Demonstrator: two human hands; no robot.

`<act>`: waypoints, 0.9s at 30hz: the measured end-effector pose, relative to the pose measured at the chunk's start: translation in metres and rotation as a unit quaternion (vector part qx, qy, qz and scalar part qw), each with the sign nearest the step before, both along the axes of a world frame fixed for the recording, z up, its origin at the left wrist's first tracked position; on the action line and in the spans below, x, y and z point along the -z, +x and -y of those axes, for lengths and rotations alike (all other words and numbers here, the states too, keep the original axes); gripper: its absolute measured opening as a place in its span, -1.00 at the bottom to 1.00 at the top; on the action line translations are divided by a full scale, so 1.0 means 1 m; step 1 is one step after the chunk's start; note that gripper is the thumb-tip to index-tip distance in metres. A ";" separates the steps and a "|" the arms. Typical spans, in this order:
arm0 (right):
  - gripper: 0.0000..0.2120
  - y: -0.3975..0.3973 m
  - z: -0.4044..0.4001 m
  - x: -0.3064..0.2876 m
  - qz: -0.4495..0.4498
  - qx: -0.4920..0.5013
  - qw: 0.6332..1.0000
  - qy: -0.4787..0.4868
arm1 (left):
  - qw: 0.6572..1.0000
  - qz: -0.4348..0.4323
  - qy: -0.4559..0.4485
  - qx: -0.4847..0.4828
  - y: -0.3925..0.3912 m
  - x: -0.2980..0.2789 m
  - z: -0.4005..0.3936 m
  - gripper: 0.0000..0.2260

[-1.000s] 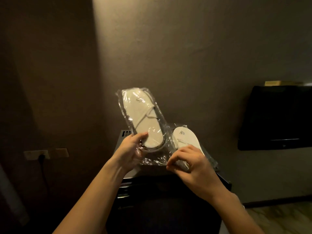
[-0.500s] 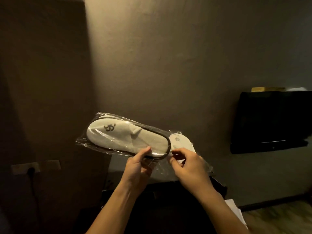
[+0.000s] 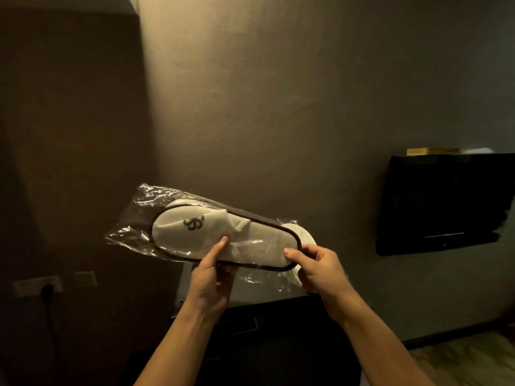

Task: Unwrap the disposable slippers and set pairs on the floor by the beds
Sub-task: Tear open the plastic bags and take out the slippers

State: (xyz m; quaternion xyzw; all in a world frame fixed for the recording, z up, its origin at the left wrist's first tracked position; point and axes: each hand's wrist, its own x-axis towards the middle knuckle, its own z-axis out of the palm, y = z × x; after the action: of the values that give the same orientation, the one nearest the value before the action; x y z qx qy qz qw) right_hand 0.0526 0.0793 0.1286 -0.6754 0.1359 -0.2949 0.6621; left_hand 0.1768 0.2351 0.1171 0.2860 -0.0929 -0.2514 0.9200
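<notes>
A wrapped pair of white slippers [image 3: 192,232] with dark trim and a dark logo lies lengthwise in clear plastic, held in the air in front of the wall. My left hand [image 3: 213,277] grips the packet's lower middle, thumb on top of the plastic. My right hand [image 3: 317,270] pinches the heel end of the packet, thumb on top. Behind that end shows part of a second white slipper [image 3: 302,232], mostly hidden; I cannot tell what it rests on.
A dark cabinet [image 3: 264,330] stands below my hands against the wall. A black television [image 3: 443,201] hangs on the wall at right, with flat items on top. A wall socket with a plugged cable [image 3: 48,286] sits low at left. Wooden floor [image 3: 459,360] shows at lower right.
The packet swung from upright to lying almost level and rose, logo side now facing me. My right hand moved from the second slipper onto the packet's heel end.
</notes>
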 end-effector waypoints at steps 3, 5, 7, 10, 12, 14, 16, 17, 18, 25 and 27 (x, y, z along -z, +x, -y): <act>-0.89 0.001 0.003 0.007 0.018 0.007 1.000 0.009 | 1.000 0.000 -0.002 -0.011 -0.002 0.001 0.004 -0.83; -0.90 0.002 0.000 0.006 0.018 0.007 1.000 0.015 | 1.000 0.006 -0.001 0.006 -0.009 0.004 0.012 -0.75; -0.89 0.002 0.000 0.006 0.012 -0.004 1.000 0.019 | 1.000 0.012 0.008 0.017 -0.013 0.005 0.016 -0.71; -0.85 -0.003 0.007 0.008 0.010 -0.001 0.999 0.038 | 1.000 0.017 0.018 -0.005 -0.004 0.005 0.010 -0.72; -0.81 -0.008 0.015 0.011 0.014 0.012 0.998 0.054 | 0.999 0.027 0.017 -0.025 0.005 0.001 0.003 -0.75; -0.76 -0.011 0.022 0.016 0.009 0.018 0.997 0.080 | 0.998 0.043 0.021 -0.050 0.012 -0.003 -0.002 -0.69; -0.71 -0.013 0.025 0.020 0.013 0.011 0.994 0.107 | 0.995 0.052 0.029 -0.075 0.019 -0.004 -0.005 -0.48; -0.67 -0.013 0.025 0.022 0.019 0.008 0.993 0.118 | 0.995 0.056 0.029 -0.080 0.023 -0.004 -0.007 -0.41; -0.65 -0.013 0.025 0.023 0.025 0.006 0.991 0.129 | 0.994 0.064 0.027 -0.081 0.029 -0.004 -0.009 -0.39; -0.78 -0.016 0.027 0.022 0.041 0.002 0.989 0.142 | 0.993 0.090 -0.012 -0.079 0.046 -0.009 -0.020 -0.48; -0.79 -0.017 0.028 0.021 0.042 0.006 0.988 0.150 | 0.992 0.086 -0.030 -0.082 0.047 -0.008 -0.019 -0.50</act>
State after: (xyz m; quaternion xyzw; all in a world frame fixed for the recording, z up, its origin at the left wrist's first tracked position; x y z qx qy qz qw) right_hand 0.0360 0.0514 0.1074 -0.5550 0.1547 -0.3033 0.7590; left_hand 0.2242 0.2544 0.1254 0.2858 -0.1553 -0.1468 0.9342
